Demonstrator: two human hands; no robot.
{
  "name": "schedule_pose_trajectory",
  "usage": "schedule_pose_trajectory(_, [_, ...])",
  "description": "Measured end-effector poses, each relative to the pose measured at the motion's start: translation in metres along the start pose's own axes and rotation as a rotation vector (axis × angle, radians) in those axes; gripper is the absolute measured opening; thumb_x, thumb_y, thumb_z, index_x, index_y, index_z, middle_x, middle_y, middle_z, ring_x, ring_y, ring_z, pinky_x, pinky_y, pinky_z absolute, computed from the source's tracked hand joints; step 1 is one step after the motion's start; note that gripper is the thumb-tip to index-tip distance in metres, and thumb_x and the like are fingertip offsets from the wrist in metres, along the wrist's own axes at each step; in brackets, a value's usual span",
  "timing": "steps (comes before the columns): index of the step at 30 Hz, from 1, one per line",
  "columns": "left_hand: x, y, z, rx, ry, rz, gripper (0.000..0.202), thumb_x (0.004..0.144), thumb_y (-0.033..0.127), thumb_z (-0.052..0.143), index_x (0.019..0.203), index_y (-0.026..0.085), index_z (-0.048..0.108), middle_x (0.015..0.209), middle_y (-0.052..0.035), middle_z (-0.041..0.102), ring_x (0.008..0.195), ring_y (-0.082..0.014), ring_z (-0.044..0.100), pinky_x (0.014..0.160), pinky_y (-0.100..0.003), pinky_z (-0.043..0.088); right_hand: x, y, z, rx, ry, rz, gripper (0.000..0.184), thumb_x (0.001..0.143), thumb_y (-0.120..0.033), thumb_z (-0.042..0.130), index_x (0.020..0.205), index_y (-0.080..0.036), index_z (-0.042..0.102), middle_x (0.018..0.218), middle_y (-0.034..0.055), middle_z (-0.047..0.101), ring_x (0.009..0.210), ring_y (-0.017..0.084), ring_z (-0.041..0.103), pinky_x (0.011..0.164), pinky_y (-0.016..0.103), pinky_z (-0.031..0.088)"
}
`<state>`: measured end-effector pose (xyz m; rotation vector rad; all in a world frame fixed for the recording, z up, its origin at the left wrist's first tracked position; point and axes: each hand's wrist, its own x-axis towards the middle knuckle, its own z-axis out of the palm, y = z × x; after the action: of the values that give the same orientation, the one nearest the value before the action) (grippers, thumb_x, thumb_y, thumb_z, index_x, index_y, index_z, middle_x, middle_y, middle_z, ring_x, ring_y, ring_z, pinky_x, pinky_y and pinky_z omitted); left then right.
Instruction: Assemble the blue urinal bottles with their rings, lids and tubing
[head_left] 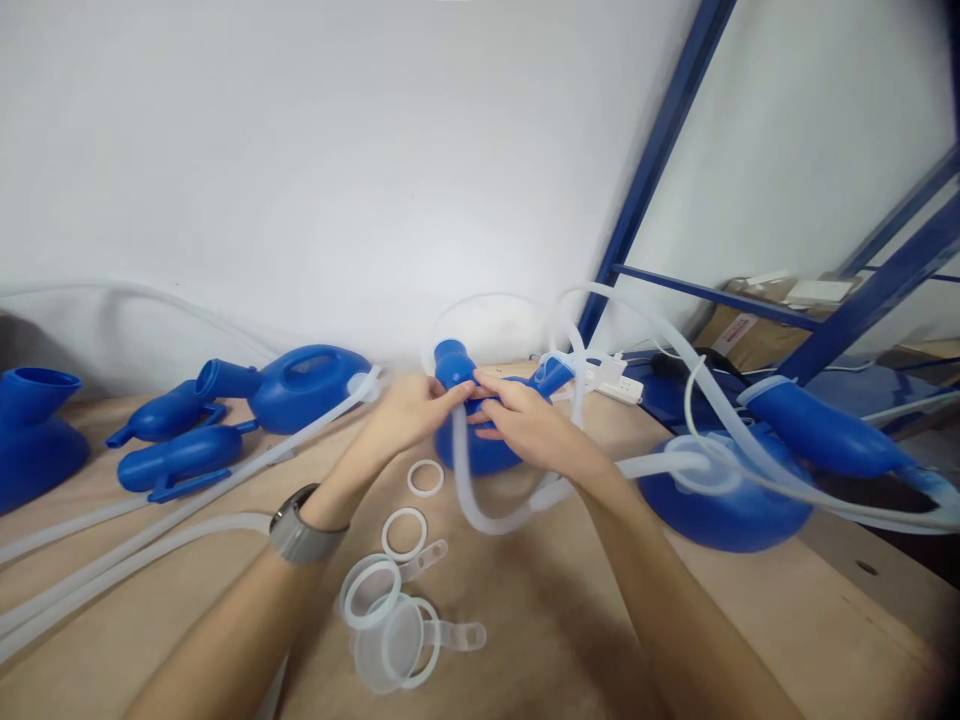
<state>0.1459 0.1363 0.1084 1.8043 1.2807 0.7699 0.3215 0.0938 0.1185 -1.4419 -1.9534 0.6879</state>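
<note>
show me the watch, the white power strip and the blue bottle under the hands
Blue bottle [489, 457]: head view, on its lower body.
Watch [306, 541]: head view, on its grey band.
White power strip [624, 391]: head view, on its right end.

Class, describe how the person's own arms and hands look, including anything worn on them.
The left hand and right hand are bare, without gloves. No sleeves show on either forearm. A grey, watch-like band with a dark edge circles the left wrist; none shows on the right.
</note>
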Motion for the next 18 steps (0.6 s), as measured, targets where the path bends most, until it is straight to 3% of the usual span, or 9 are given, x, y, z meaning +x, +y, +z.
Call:
schedule_pose_trajectory(3, [0.005, -0.009, -0.009, -0.142, -0.054, -0.028, 0.036, 0.079, 0.053, 0.072, 0.077, 0.018, 0.067, 0.076, -0.0074, 0.074, 0.076, -0.0237, 0.072, 0.068, -0.033, 0.054, 0.002, 0.000, 0.002, -0.013, 0.033, 0.045, 0.053, 0.100, -0.013, 0.041, 0.150, -0.019, 0.055, 0.131, 0.0100, 0.075, 0.107, 0.023, 0.076, 0.095, 0.037, 0.060])
schedule_pose_trajectory(6, [0.000, -0.007, -0.018, -0.201, -0.076, -0.042, 0.029, 0.080, 0.046, 0.069, 0.082, 0.017, 0.068, 0.080, -0.0077, 0.075, 0.078, -0.0226, 0.074, 0.072, -0.033, 0.058, -0.004, -0.009, -0.003, -0.270, 0.190, -0.043, 0.046, 0.101, -0.018, 0.047, 0.143, -0.021, 0.064, 0.126, 0.0112, 0.076, 0.120, 0.029, 0.070, 0.109, 0.048, 0.052])
schedule_pose_trajectory(8, [-0.004, -0.003, -0.023, -0.229, -0.064, -0.050, 0.024, 0.080, 0.041, 0.070, 0.085, 0.017, 0.068, 0.082, -0.0074, 0.076, 0.080, -0.0220, 0.075, 0.076, -0.033, 0.060, -0.009, -0.014, -0.009, -0.423, 0.304, -0.100, 0.047, 0.099, -0.019, 0.052, 0.145, -0.021, 0.063, 0.133, 0.0138, 0.070, 0.127, 0.033, 0.064, 0.111, 0.051, 0.051])
schedule_pose_trajectory(10, [-0.006, 0.001, -0.028, -0.223, -0.056, -0.033, 0.022, 0.081, 0.037, 0.071, 0.087, 0.016, 0.067, 0.084, -0.0075, 0.076, 0.082, -0.0224, 0.076, 0.079, -0.033, 0.060, -0.013, -0.015, -0.015, -0.506, 0.362, -0.092, 0.057, 0.097, -0.023, 0.058, 0.154, -0.021, 0.053, 0.146, 0.0175, 0.059, 0.137, 0.037, 0.056, 0.111, 0.054, 0.050])
schedule_pose_trajectory(14, [-0.009, -0.001, -0.036, -0.155, -0.098, 0.099, 0.028, 0.086, 0.040, 0.074, 0.098, 0.016, 0.066, 0.088, -0.0081, 0.076, 0.084, -0.0237, 0.077, 0.077, -0.034, 0.061, -0.016, -0.010, -0.024, -0.517, 0.316, 0.066, 0.090, 0.093, -0.042, 0.066, 0.169, -0.022, 0.021, 0.165, 0.0239, 0.034, 0.149, 0.044, 0.043, 0.110, 0.061, 0.048])
schedule_pose_trajectory(16, [-0.008, -0.004, -0.036, -0.185, -0.156, 0.166, 0.032, 0.088, 0.044, 0.073, 0.104, 0.016, 0.066, 0.094, -0.0087, 0.077, 0.085, -0.0231, 0.077, 0.078, -0.034, 0.061, -0.016, -0.007, -0.028, -0.499, 0.260, 0.114, 0.100, 0.092, -0.048, 0.067, 0.171, -0.022, 0.011, 0.163, 0.0247, 0.039, 0.145, 0.046, 0.047, 0.108, 0.062, 0.049])
schedule_pose_trajectory(18, [-0.005, -0.009, -0.034, -0.254, -0.188, 0.191, 0.036, 0.090, 0.048, 0.072, 0.107, 0.016, 0.067, 0.098, -0.0090, 0.076, 0.086, -0.0221, 0.077, 0.079, -0.034, 0.061, -0.017, -0.006, -0.032, -0.479, 0.212, 0.134, 0.104, 0.091, -0.049, 0.067, 0.171, -0.020, 0.007, 0.151, 0.0236, 0.056, 0.139, 0.045, 0.055, 0.107, 0.059, 0.049])
